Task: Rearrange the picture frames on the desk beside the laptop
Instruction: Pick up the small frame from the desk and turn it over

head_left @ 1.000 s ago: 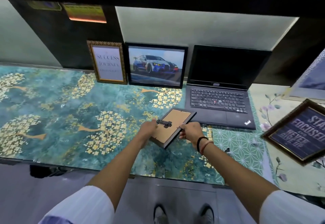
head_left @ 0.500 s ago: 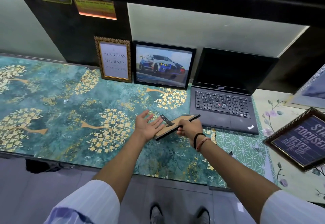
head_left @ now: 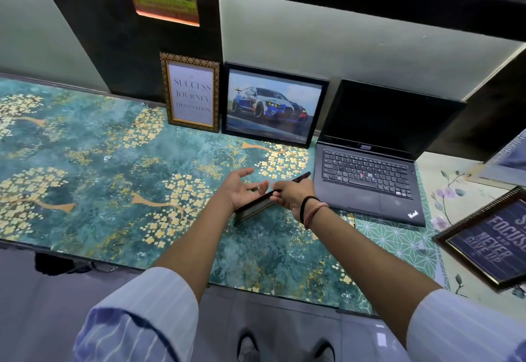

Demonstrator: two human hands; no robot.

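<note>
Centre frame: my right hand [head_left: 290, 195] pinched the small frame [head_left: 266, 201] edge-on above the desk [head_left: 85, 162]; my left hand [head_left: 242, 188] lay open against it. Risk: a slipping pinch might drop it toward the laptop [head_left: 367, 179]

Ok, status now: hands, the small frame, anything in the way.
Right hand gripping small frame, tilted on edge on desk. Left hand open beside it. Laptop close on the right.
</note>
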